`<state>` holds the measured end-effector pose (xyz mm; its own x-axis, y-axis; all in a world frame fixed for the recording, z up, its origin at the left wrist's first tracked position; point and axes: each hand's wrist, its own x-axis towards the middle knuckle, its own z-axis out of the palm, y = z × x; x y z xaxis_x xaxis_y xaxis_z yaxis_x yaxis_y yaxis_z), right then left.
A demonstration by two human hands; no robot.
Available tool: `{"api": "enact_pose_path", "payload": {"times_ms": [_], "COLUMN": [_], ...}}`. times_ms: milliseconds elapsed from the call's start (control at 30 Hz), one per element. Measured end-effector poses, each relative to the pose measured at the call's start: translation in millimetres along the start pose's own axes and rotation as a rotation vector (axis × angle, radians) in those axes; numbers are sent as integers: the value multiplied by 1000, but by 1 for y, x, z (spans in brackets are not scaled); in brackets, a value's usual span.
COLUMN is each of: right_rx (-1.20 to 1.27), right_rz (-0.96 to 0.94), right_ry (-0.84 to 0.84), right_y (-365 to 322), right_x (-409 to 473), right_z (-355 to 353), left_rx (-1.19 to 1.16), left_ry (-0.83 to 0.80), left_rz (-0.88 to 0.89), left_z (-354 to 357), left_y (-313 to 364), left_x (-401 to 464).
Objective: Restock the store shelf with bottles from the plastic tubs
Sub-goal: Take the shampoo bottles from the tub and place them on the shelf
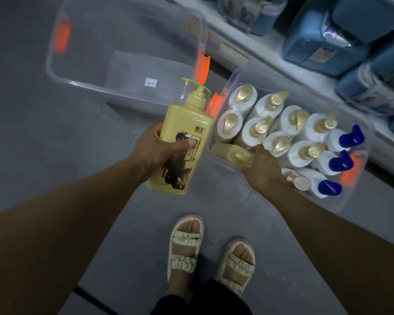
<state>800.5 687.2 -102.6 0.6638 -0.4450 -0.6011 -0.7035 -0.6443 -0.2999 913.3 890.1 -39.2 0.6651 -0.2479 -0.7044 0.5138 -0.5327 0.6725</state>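
Note:
My left hand grips a yellow pump bottle with a dark picture on its label, held above the floor between two clear tubs. My right hand reaches into the full tub and curls round a second yellow bottle lying on its side at the tub's near-left corner. The same tub holds several white bottles with gold pumps and white bottles with blue caps. The other clear tub, with orange latches, holds no bottles.
A low white shelf edge runs along the upper right, stocked with blue packs. My feet in cream sandals stand on the grey floor just below the tubs.

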Motion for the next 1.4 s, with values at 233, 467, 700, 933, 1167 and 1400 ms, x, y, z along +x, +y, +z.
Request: {"api": "enact_pose_path", "payload": {"times_ms": [233, 467, 700, 933, 1167, 1400], "right_rx": [47, 95, 0, -35, 63, 337], "right_rz": [-81, -126, -168, -184, -291, -224], "right_ry": [51, 159, 52, 164, 339, 410], "right_y": [13, 9, -5, -2, 7, 34], "right_x": [21, 21, 27, 12, -15, -40], "right_z": [25, 25, 14, -8, -68, -164], "left_rx": [8, -34, -41, -17, 28, 32], "left_ry": [21, 26, 16, 29, 45, 28], "left_rz": [4, 0, 13, -2, -7, 45], "left_z": [3, 6, 12, 19, 31, 46], "left_y": [-20, -21, -22, -8, 23, 76], "left_x": [15, 27, 30, 19, -2, -36]}}
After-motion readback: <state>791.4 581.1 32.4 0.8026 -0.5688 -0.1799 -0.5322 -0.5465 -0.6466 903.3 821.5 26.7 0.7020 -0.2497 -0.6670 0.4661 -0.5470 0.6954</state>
